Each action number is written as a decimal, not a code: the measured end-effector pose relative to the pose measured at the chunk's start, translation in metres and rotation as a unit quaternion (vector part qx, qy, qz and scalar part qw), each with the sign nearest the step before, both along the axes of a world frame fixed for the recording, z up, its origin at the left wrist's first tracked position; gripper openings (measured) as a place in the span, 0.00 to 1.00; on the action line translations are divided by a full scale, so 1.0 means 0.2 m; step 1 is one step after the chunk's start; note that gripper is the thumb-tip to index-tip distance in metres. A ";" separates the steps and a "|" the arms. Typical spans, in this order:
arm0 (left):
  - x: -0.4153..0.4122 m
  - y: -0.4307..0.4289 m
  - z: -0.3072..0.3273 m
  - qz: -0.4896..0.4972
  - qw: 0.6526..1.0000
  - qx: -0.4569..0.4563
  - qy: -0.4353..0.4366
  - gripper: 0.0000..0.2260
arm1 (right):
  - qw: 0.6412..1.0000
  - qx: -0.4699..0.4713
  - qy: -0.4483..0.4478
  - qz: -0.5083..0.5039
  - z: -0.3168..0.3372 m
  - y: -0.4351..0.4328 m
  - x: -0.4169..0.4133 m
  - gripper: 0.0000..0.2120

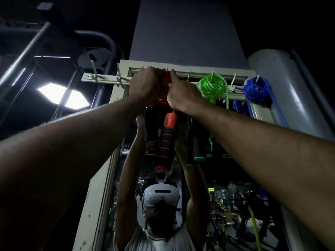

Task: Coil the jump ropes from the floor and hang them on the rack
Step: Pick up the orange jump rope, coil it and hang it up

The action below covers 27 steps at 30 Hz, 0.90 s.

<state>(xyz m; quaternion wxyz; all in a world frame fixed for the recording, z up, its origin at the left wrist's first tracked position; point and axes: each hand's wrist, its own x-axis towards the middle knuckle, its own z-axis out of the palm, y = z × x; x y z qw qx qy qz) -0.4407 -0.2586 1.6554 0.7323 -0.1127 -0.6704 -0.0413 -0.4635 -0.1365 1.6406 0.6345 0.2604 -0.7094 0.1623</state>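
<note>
My fingers (173, 74) are curled tight round the orange rope (167, 78) — a glossy plastic coil held against the white hook rack (101, 77), with my left hand (146, 82) and right hand (183, 95) gripping either side. Its two ribbed foam handles (165, 142) dangle below. There are three coils in all — mine, one green coil (212, 84) and one blue coil (255, 87), both hooked to the right. Both my arms stretch upward.

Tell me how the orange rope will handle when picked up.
The orange rope is probably floppy: its handles dangle straight down. The coil may spring loose, like the green rope's uneven loops. Ribbed foam handles should resist slipping.
</note>
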 end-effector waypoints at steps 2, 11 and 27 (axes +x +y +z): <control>0.04 0.00 -0.02 -0.015 0.998 -0.019 -0.051 0.13 | 0.999 0.016 -0.036 0.021 -0.01 0.01 0.02 0.33; 0.20 -0.02 -0.11 0.069 0.986 -0.047 -0.141 0.13 | 0.997 0.034 -0.065 0.037 -0.11 0.07 0.10 0.38; 0.26 0.00 -0.16 0.122 0.981 -0.055 -0.138 0.22 | 0.998 0.006 -0.060 0.025 -0.13 0.10 0.16 0.36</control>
